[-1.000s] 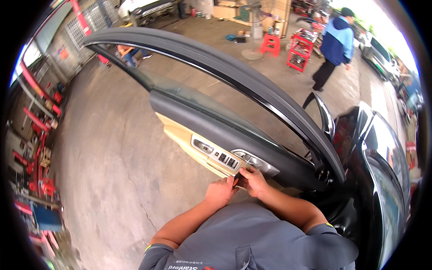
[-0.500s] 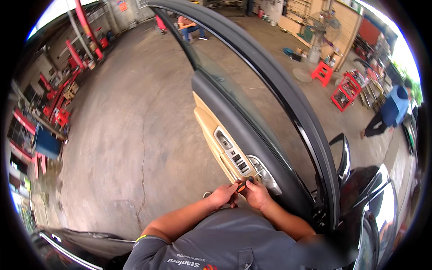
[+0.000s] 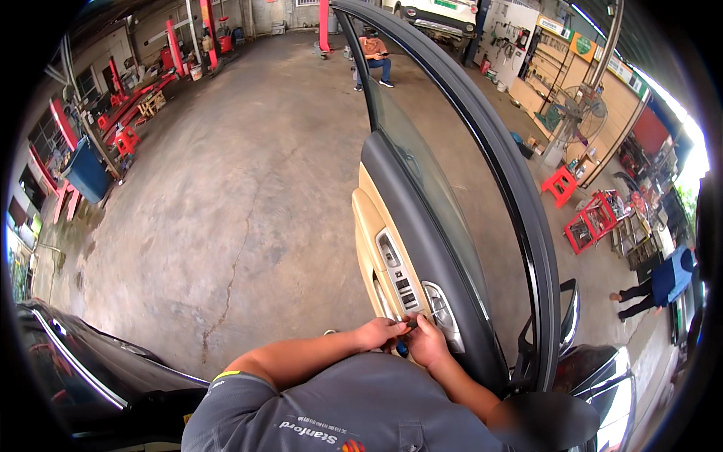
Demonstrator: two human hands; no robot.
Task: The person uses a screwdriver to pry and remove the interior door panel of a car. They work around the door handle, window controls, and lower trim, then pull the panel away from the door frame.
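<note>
My left hand (image 3: pixel 380 334) and my right hand (image 3: pixel 427 343) meet in front of an open car door, fingers closed around a small dark-handled screwdriver (image 3: pixel 411 324). Most of the tool is hidden by my fingers. A small blue piece (image 3: pixel 402 350) shows below them, too covered to name. Just beyond my hands is the door's beige and black inner panel (image 3: pixel 407 203). It carries a silver switch panel (image 3: pixel 402 281) with black window switches, and a silver inner door handle (image 3: pixel 441 309) lies close to my right hand.
The black door frame (image 3: pixel 520 188) arches over my right side, with a side mirror (image 3: pixel 569 316) beyond it. Dark car bodywork (image 3: pixel 83 361) is at left. One person (image 3: pixel 374 56) sits beyond the door; another (image 3: pixel 666 282) walks at right, near a red tool cart (image 3: pixel 595 222).
The view has tilted up, bringing in more of the workshop's far side. The screwdriver's orange part is now covered, and the blue piece has appeared below my fingers. My hands remain together.
</note>
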